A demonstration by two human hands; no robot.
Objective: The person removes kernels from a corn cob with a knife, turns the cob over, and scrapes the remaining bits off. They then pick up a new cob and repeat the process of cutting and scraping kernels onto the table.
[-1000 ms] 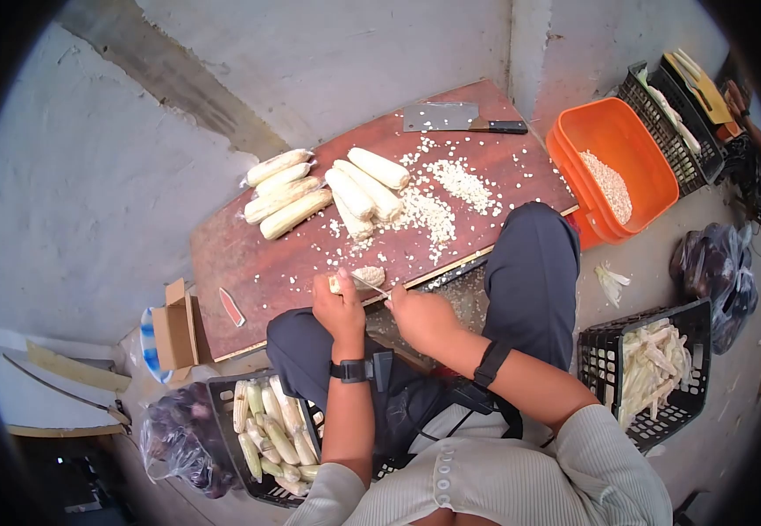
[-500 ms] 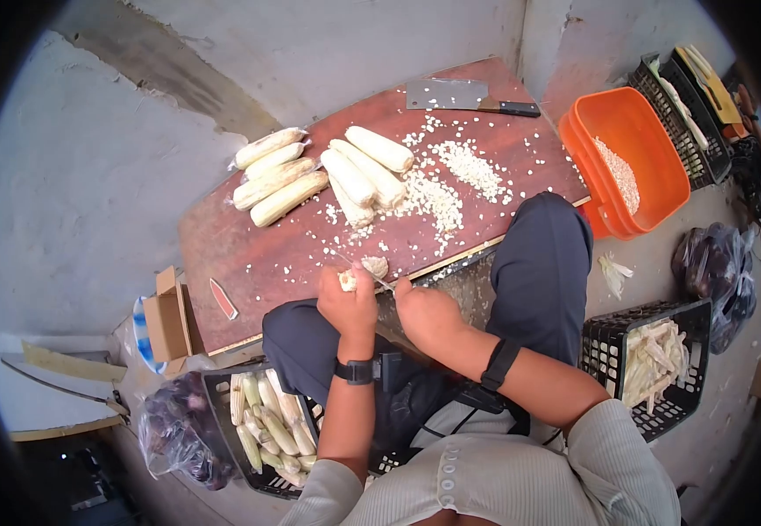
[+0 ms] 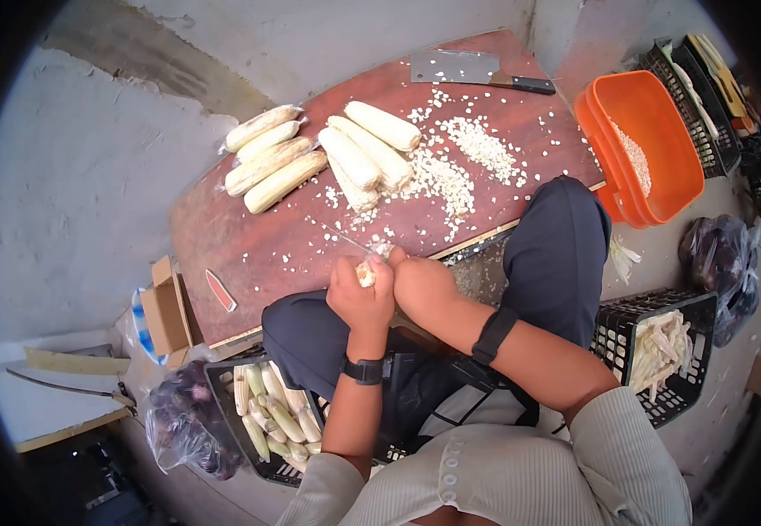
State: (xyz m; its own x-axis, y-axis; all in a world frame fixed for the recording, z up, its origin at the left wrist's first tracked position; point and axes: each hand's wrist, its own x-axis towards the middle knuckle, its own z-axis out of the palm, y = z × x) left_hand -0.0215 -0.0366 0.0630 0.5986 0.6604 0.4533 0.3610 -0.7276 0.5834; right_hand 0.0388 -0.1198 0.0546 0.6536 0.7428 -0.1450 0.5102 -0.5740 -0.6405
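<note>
My left hand [image 3: 361, 294] is wrapped round a corn cob [image 3: 365, 274], whose pale end shows between the fingers. Close against it, my right hand [image 3: 420, 282] is closed on a thin knife [image 3: 347, 238]; its blade points up and left over the cob, and its handle is hidden in the fist. Both hands are at the near edge of the red table [image 3: 293, 250]. Beyond them lie peeled corn cobs [image 3: 384, 151] and loose white kernels [image 3: 483, 151]. Wrapped cobs [image 3: 286, 181] rest to their left.
A cleaver [image 3: 456, 67] lies at the table's far side, and a red sheath [image 3: 220, 290] at the left. An orange bin [image 3: 680, 158] holding kernels stands at the right. Black crates hold husks [image 3: 658, 351] and unpeeled corn [image 3: 281, 416]. Plastic bags flank them.
Both hands have shifted slightly right and are closer together. The view has moved a little, so the table and bin appear higher. The knife is still held.
</note>
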